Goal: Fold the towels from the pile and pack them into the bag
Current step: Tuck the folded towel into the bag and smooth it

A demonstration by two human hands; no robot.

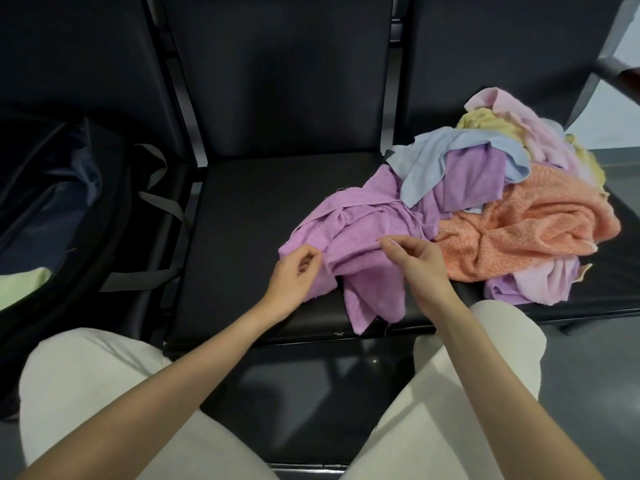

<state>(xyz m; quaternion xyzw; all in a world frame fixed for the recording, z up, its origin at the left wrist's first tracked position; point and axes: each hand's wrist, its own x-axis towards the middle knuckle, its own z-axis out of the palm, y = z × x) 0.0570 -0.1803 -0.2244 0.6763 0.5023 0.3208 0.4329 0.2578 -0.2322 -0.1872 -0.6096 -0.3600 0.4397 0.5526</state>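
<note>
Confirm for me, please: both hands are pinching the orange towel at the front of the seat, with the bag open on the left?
Not quite. In the head view both hands, left hand and right hand, pinch the purple towel, not the orange one. The bag is open on the left.

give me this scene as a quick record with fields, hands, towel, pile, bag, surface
left hand: left hand pinches the near left edge of the purple towel
right hand: right hand pinches a fold of the same towel
towel state: crumpled, unfolded, one corner hanging over the seat edge
pile: mixed towels at right, orange, blue, pink, yellow, purple
bag: dark open bag at left, pale green cloth visible inside
surface: black padded seat
</note>
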